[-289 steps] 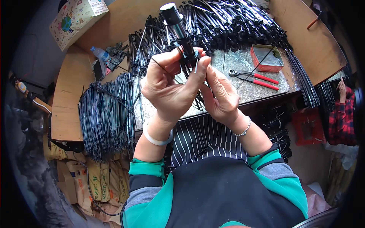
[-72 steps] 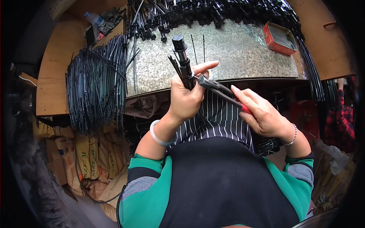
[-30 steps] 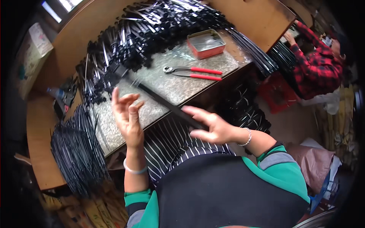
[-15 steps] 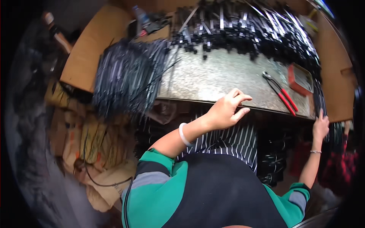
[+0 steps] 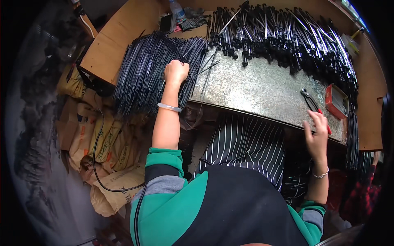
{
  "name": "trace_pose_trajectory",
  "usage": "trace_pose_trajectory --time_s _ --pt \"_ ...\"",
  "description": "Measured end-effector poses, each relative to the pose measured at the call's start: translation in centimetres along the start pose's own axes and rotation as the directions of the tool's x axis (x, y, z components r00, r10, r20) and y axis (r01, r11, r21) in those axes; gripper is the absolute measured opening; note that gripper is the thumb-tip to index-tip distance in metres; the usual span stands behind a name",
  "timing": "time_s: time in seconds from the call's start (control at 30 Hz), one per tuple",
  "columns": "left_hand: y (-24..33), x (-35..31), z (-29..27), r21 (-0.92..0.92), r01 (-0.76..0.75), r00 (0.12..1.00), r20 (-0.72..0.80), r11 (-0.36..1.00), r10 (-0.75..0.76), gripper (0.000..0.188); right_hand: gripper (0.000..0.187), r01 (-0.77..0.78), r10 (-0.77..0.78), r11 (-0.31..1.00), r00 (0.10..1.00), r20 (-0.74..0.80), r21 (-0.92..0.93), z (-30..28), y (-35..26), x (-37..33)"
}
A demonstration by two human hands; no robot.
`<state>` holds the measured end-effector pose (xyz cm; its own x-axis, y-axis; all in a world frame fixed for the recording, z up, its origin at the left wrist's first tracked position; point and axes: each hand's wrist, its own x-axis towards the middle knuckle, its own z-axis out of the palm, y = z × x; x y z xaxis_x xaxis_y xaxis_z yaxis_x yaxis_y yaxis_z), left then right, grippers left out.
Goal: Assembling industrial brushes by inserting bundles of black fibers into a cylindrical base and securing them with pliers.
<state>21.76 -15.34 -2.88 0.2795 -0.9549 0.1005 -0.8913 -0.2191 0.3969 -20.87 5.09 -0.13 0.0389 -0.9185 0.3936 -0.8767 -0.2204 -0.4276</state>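
Observation:
My left hand (image 5: 176, 72), with a pale bangle on its wrist, is closed over the pile of thin black rods (image 5: 141, 74) at the left of the table. A dark rod (image 5: 174, 47) runs into its grip, though the fingers partly hide it. Over at the right edge, my right hand (image 5: 317, 137) has its fingers apart, with nothing seen in them. It is right by the pliers (image 5: 308, 98), whose red handles it partly covers. A red open box (image 5: 336, 101) stands beside the pliers.
Silver shafts with black ends (image 5: 283, 37) lie heaped along the back of the metal tabletop (image 5: 254, 86). Brown boards (image 5: 111, 41) wall the sides. A water bottle (image 5: 177, 10) and a glove (image 5: 193, 23) are at the back left. Sacks (image 5: 111, 139) sit below left.
My left hand has moved from the front edge to the left rod pile and closed. My right hand has come in from the far right side to the pliers' handles.

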Motion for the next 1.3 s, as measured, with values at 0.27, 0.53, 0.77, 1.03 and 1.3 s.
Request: trace_pose_trajectory --time_s 0.27,0.53,0.77,1.03,1.3 --pt "4.9 -7.9 -1.4 -0.861 0.153 0.966 0.234 0.484 0.110 0.018 0.025 -0.090 -0.032 0.832 0.977 0.209 0.548 7.4 -6.5 2.4" --pt "5.7 -12.8 1.6 -0.707 0.098 0.865 0.408 0.701 0.291 0.022 0.032 -0.485 0.012 0.554 0.817 0.577 0.676 10.6 -8.6 4.9" --pt "10.3 -19.2 2.2 -0.908 0.012 0.840 0.237 0.420 0.489 0.018 0.030 -0.516 0.031 0.206 0.852 0.522 0.831 10.4 -9.7 5.3" --pt "6.8 -10.5 -0.5 -0.010 -0.665 0.741 -0.135 0.747 0.658 0.024 0.028 -0.379 0.222 0.355 0.922 0.317 0.855 4.6 -8.7 3.4" --pt "2.7 -1.9 -1.4 0.204 -0.376 0.927 0.092 0.904 0.365 0.010 0.032 -0.257 0.209 0.279 0.957 0.203 0.925 2.1 -8.0 1.5"
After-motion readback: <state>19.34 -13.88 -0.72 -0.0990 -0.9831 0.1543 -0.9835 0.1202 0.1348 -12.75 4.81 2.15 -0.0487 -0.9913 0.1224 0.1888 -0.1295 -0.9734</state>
